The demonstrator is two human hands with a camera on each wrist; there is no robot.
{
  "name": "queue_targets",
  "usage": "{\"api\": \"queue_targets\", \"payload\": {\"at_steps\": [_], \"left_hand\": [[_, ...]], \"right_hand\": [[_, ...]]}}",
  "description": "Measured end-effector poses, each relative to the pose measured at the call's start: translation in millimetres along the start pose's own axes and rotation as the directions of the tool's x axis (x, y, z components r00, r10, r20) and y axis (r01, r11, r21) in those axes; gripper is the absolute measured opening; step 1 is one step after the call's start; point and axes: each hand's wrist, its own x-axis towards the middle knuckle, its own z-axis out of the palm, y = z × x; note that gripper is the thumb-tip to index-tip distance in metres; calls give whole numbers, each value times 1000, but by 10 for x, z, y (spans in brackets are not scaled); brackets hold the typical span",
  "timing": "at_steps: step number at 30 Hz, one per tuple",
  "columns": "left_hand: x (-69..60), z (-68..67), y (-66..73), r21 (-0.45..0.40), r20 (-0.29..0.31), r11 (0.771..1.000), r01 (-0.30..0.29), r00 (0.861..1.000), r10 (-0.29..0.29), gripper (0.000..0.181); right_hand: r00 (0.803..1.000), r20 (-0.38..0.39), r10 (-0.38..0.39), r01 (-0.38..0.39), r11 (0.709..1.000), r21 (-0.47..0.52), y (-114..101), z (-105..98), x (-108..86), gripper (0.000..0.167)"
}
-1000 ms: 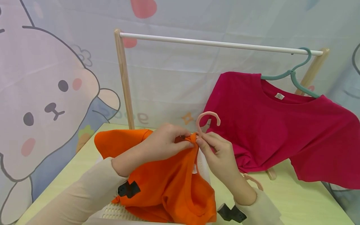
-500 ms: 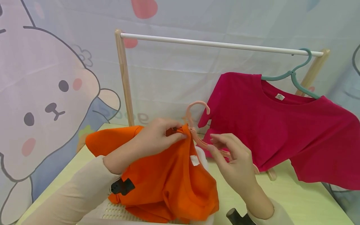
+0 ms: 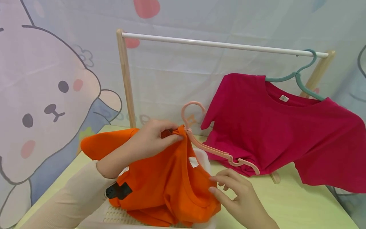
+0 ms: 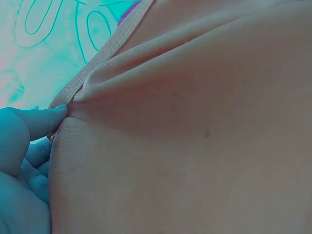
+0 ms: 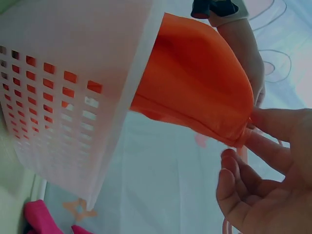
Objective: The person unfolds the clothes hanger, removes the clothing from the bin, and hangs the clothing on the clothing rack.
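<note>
An orange T-shirt (image 3: pixel 154 178) is bunched up, its lower part in a white basket (image 3: pixel 202 156). My left hand (image 3: pixel 151 136) pinches its collar beside the neck of a pink hanger (image 3: pixel 210 149). The hanger's hook points up, and its right arm lies bare outside the collar; the left arm is hidden under the cloth. With thumb and finger, my right hand (image 3: pixel 237 194) pinches the far collar edge near a white label (image 3: pixel 193 162). In the right wrist view the right fingers (image 5: pixel 265 146) meet at the orange cloth. In the left wrist view the shirt fills most of the frame.
Behind stands a clothes rack with a white rail (image 3: pixel 200 41) and wooden posts. A magenta T-shirt (image 3: pixel 274 127) hangs at its right end on a green hanger (image 3: pixel 297 74), its hem spread over the pale table (image 3: pixel 308 206). A patterned cloth covers the wall.
My right hand has left the hanger's neck, slid down along its arm and taken the shirt's collar edge. The left hand, with shirt and hanger, has shifted left and slightly up.
</note>
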Motion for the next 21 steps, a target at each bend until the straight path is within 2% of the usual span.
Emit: {"api": "queue_targets", "payload": {"at_steps": [7,11,16,21], "left_hand": [[-35,-15,-9,-34,-2,999,6,1000,-7,16],[-65,-38,-11,-71,-2,997,22,1000,-22,16],[-90,-65,-29,-81,-14,997,8,1000,-10,15],[-111,-75,-32,-68,-19,998,18,1000,-19,15]], "right_hand": [[996,75,-48,48,999,9,81,-39,-31,28],[988,151,-12,5,999,44,66,-83,-9,23],[965,260,37,-57,996,70,47,-120,-11,15],[941,337,17,-44,996,74,41,-100,-28,12]]}}
